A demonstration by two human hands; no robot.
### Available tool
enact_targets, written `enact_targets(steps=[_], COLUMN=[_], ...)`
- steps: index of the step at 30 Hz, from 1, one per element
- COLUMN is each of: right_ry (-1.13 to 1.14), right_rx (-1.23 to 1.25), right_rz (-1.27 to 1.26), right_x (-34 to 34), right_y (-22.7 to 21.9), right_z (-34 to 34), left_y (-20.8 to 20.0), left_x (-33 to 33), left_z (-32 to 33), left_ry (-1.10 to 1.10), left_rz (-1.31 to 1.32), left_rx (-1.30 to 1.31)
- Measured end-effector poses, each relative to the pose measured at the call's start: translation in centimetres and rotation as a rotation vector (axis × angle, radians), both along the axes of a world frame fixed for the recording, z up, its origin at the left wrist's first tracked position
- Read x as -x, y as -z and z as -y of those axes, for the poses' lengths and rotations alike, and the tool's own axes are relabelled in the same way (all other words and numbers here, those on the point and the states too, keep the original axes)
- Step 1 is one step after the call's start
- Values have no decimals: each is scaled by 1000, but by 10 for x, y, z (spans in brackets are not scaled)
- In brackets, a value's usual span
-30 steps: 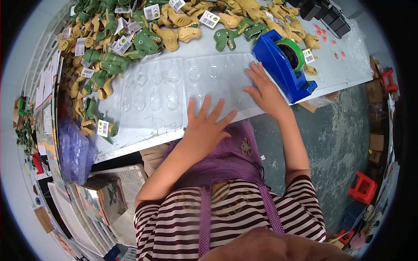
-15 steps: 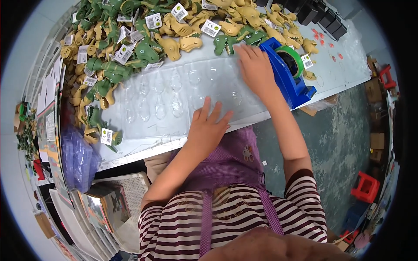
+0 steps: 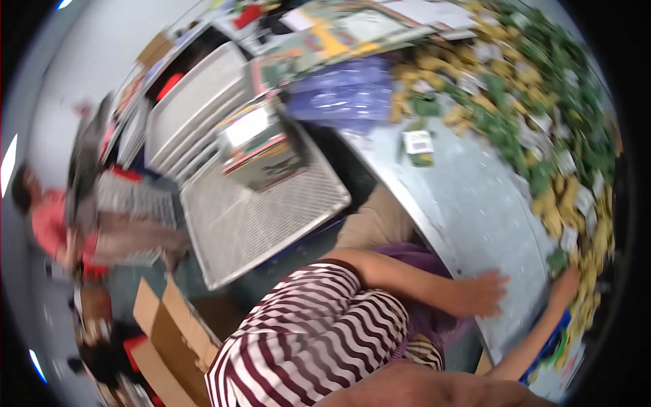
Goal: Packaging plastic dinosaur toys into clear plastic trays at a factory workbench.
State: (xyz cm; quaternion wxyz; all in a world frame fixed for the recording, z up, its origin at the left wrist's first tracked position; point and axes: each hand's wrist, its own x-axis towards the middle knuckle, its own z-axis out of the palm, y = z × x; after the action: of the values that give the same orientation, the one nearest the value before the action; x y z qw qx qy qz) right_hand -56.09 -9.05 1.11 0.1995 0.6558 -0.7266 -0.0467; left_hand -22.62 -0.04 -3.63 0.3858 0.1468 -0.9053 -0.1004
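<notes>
left hand at table edge

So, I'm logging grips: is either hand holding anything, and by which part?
The left hand holds nothing visible; whether the right hand, blurred beside a green toy, grips anything cannot be told.

Blur softens the left hand, leaving its fingertips without clear edges. The right hand is smeared too; whether it touches the toys cannot be told. The right forearm hides part of the blue tape dispenser. Near left, the picture's edge cuts off a cardboard box.
</notes>
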Motion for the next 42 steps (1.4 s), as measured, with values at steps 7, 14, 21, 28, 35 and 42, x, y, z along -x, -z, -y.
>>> enact_targets(steps=[7, 14, 21, 28, 35, 42], right_ry=[16, -66, -79, -368, -522, -1321], right_rx=[-20, 291, 587, 564, 685, 911], right_rz=[123, 437, 794, 957, 1248, 1348], right_x=[-7, -9, -91, -172, -204, -190], right_y=[0, -10, -49, -102, -82, -50], right_z=[26, 30, -3, -96, -145, -137], left_y=[3, 3, -5, -9, -15, -25], left_x=[3, 1, -9, -13, -15, -27], left_z=[1, 12, 8, 9, 11, 12], left_ry=[-88, -46, -49, 5, 130, 206], left_rz=[48, 0, -4, -63, -184, -422], left_rx=[78, 110, 105, 163, 127, -270])
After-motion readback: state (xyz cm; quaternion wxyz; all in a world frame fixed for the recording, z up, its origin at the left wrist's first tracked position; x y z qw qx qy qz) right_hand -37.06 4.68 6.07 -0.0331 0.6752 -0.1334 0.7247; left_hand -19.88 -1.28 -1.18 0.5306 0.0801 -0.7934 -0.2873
